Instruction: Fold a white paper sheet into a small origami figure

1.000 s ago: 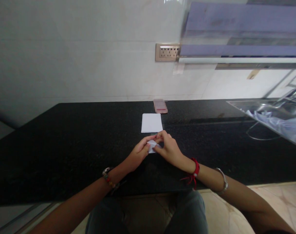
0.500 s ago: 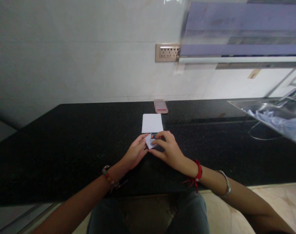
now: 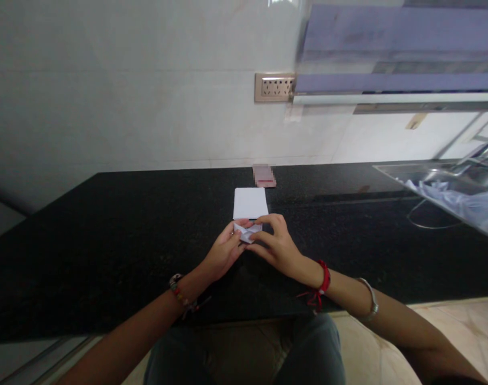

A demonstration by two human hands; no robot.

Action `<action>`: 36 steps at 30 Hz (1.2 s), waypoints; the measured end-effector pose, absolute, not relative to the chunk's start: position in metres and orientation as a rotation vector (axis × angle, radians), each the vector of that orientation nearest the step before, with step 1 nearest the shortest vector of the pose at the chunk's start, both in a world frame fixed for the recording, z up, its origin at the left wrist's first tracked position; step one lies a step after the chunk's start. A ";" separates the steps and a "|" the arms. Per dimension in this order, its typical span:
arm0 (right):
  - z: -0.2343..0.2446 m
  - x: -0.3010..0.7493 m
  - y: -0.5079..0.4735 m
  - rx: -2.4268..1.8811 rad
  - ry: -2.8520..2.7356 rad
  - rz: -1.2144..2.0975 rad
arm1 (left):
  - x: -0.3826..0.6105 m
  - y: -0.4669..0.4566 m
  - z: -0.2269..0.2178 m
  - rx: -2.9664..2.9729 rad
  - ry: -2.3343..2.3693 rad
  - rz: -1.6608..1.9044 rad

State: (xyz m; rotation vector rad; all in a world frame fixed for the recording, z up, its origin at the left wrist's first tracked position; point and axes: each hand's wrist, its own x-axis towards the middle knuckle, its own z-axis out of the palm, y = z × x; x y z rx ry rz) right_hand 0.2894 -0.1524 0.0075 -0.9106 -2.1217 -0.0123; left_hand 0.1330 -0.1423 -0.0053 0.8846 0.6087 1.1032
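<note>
A small folded white paper (image 3: 247,233) is held between both hands, above the front part of the dark counter. My left hand (image 3: 225,250) supports it from the left, with the thumb pressed on top and the fingers underneath. From the right, my right hand (image 3: 279,243) grips it with bent fingers and the thumb at its near edge. The paper has creased flaps; its underside is hidden. Just beyond the fingertips lies a flat stack of square white paper (image 3: 250,202).
Behind the stack a blurred pinkish packet (image 3: 264,175) lies on the black counter (image 3: 127,230). At the right is a metal sink (image 3: 396,172) with a crumpled plastic bag (image 3: 464,202) in it. A socket panel (image 3: 274,87) is on the tiled wall.
The paper's raised pointed flap has come down, so the folded piece now lies flatter and wider between my hands. Both hands stay almost where they were.
</note>
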 end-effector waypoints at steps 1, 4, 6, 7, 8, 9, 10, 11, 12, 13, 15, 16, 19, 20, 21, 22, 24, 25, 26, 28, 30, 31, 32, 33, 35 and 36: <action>0.009 0.292 -0.151 -0.911 -2.107 0.024 | 0.133 -0.142 -0.004 0.894 0.608 1.102; 0.016 0.301 -0.146 -0.901 -2.083 0.204 | 0.132 -0.142 -0.002 0.923 0.600 1.094; 0.019 0.305 -0.142 -0.861 -2.109 0.353 | 0.131 -0.143 -0.001 0.955 0.583 1.082; 0.019 0.307 -0.141 -0.837 -2.131 0.409 | 0.131 -0.143 0.000 0.974 0.578 1.072; 0.020 0.308 -0.139 -0.817 -2.151 0.442 | 0.131 -0.144 0.000 0.992 0.578 1.056; 0.020 0.309 -0.138 -0.806 -2.164 0.451 | 0.131 -0.145 0.000 1.007 0.583 1.036; 0.020 0.310 -0.137 -0.805 -2.170 0.440 | 0.130 -0.145 0.001 1.019 0.592 1.017; 0.020 0.312 -0.136 -0.810 -2.169 0.419 | 0.129 -0.146 0.001 1.029 0.607 1.003; 0.021 0.314 -0.135 -0.821 -2.163 0.395 | 0.128 -0.146 0.000 1.037 0.628 0.999; 0.021 0.317 -0.134 -0.837 -2.155 0.371 | 0.127 -0.145 0.000 1.044 0.654 1.010; 0.025 0.325 -0.129 -0.881 -2.154 0.343 | 0.125 -0.143 -0.003 1.052 0.717 1.051; 0.027 0.330 -0.127 -0.905 -2.165 0.348 | 0.124 -0.141 -0.004 1.051 0.738 1.068; 0.031 0.342 -0.120 -0.938 -2.288 0.531 | 0.122 -0.134 -0.010 1.032 0.793 1.017; 0.030 0.343 -0.118 -0.940 -2.330 0.608 | 0.122 -0.132 -0.012 1.023 0.833 0.998; 0.028 0.343 -0.116 -0.946 -2.356 0.659 | 0.121 -0.129 -0.014 1.023 0.880 0.992; 0.024 0.342 -0.115 -0.965 -2.361 0.678 | 0.121 -0.127 -0.016 1.033 0.926 0.996; 0.013 0.337 -0.113 -1.071 -2.288 0.603 | 0.119 -0.124 -0.018 1.098 1.007 1.029; 0.008 0.334 -0.111 -1.151 -2.225 0.570 | 0.117 -0.122 -0.020 1.146 1.037 1.049; 0.002 0.331 -0.110 -1.216 -2.164 0.547 | 0.116 -0.121 -0.021 1.197 1.065 1.069; -0.005 0.326 -0.108 -1.282 -2.102 0.547 | 0.115 -0.118 -0.025 1.278 1.107 1.101; -0.007 0.322 -0.108 -1.261 -2.126 0.573 | 0.115 -0.117 -0.027 1.300 1.109 1.093; -0.006 0.320 -0.108 -1.234 -2.146 0.581 | 0.115 -0.117 -0.027 1.293 1.099 1.075; -0.004 0.318 -0.110 -1.201 -2.162 0.585 | 0.115 -0.117 -0.027 1.282 1.085 1.051; -0.002 0.317 -0.112 -1.161 -2.177 0.584 | 0.116 -0.117 -0.026 1.274 1.070 1.028; 0.003 0.314 -0.116 -1.039 -2.232 0.586 | 0.117 -0.119 -0.022 1.287 1.042 1.000; 0.004 0.313 -0.118 -0.961 -2.271 0.595 | 0.117 -0.120 -0.019 1.311 1.036 0.995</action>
